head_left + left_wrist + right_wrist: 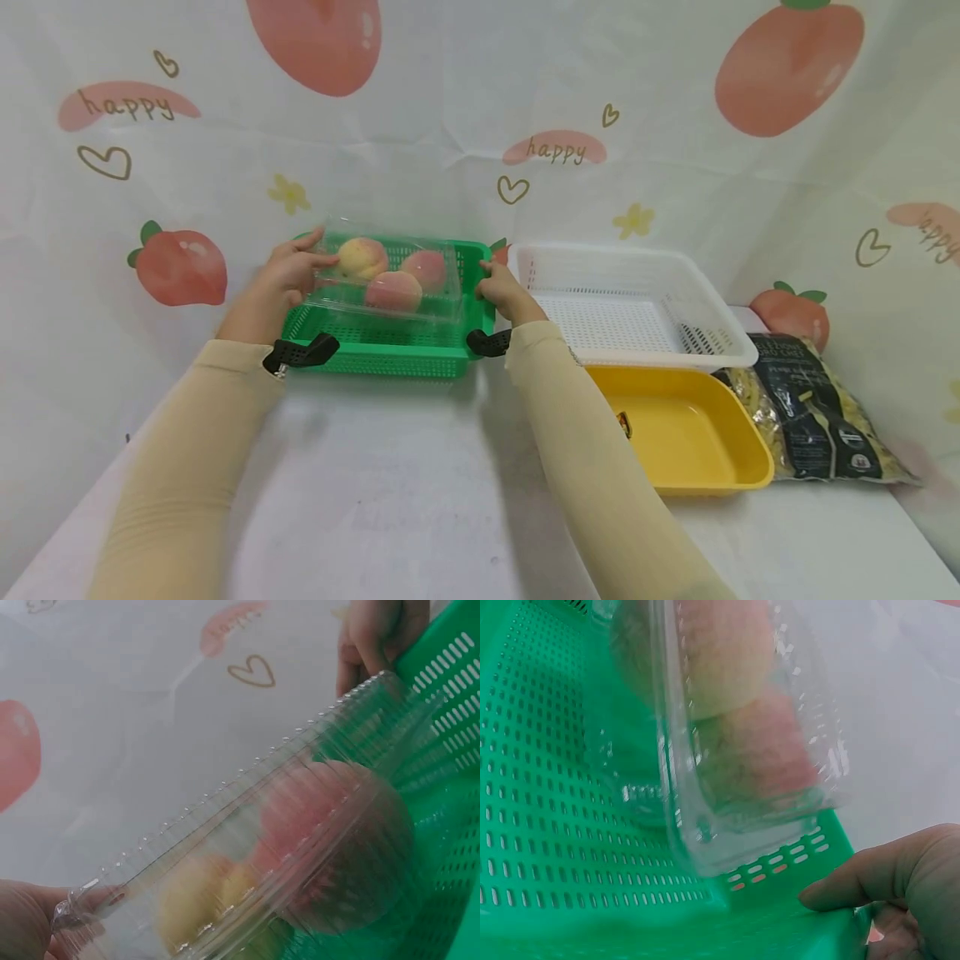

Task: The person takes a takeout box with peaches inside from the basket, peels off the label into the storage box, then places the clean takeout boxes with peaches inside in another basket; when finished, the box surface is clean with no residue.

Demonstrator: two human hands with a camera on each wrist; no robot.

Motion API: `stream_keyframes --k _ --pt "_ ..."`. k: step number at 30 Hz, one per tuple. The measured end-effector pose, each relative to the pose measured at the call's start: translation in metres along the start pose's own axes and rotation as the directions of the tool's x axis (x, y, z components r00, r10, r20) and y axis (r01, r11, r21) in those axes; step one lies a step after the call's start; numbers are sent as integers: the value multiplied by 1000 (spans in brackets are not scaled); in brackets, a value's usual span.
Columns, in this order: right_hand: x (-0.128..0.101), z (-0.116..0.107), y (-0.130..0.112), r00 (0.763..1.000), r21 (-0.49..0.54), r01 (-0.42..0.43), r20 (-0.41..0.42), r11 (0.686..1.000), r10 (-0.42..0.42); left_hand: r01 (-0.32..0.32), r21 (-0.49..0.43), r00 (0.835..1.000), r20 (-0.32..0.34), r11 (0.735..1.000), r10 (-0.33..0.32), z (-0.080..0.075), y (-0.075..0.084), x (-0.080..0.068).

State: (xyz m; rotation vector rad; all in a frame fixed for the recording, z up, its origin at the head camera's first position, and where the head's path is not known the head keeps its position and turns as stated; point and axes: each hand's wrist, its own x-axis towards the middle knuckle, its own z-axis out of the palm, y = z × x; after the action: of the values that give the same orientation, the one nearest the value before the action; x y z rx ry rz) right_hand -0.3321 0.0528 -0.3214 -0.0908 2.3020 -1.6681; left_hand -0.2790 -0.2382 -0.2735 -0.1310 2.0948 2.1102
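A clear plastic clamshell box (390,275) with three peaches (395,292) inside hangs tilted over the green perforated basket (375,358). My left hand (311,262) pinches the box's left end, thumb and fingers on its rim. In the left wrist view that left hand (30,922) shows at the bottom left, gripping the box (247,847). My right hand (491,283) grips the basket's right rim, apart from the box. The right wrist view has the right hand's thumb (885,885) against the green basket wall (555,825), with the box (727,727) just above.
Right of the green basket a white perforated basket (622,308) rests partly over a yellow tray (690,433). A bag of pasta (817,408) lies at the far right. A fruit-print cloth backdrop (480,125) closes in the white table (390,483) behind and at both sides.
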Motion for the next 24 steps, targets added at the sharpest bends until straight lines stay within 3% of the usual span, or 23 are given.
stream_keyframes --k 10,24 --pt "0 1 0 1000 -1 -3 -2 1000 3 55 36 997 53 998 -57 1 -12 11" --pt "1 1 0 1000 -22 -12 5 1000 12 102 36 995 14 994 -102 3 -27 17"
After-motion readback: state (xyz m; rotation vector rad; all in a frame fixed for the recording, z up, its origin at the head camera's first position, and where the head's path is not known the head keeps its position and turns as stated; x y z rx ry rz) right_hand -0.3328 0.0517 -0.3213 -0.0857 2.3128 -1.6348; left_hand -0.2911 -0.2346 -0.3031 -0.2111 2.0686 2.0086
